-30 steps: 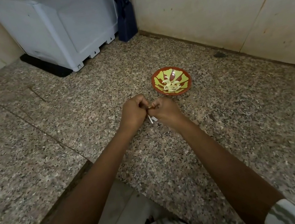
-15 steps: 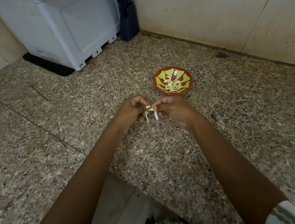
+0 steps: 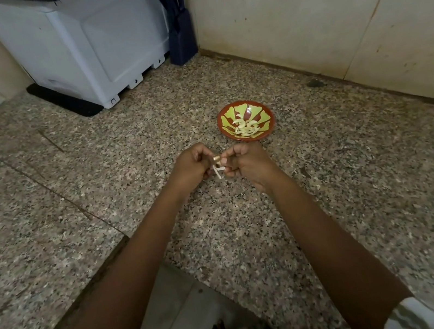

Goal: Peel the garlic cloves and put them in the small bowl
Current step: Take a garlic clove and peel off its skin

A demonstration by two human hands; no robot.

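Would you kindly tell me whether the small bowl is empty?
Not empty: the small bowl holds several pale peeled cloves at its centre.

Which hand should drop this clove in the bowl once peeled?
Probably right. Both pinch the garlic clove, but the right hand sits nearer the small bowl, just beyond it; the left hand would have to cross over.

The left hand (image 3: 192, 168) and right hand (image 3: 248, 163) draw slightly apart, no longer knuckle to knuckle, and more white skin (image 3: 218, 172) now dangles under the garlic clove (image 3: 216, 159) pinched between them.
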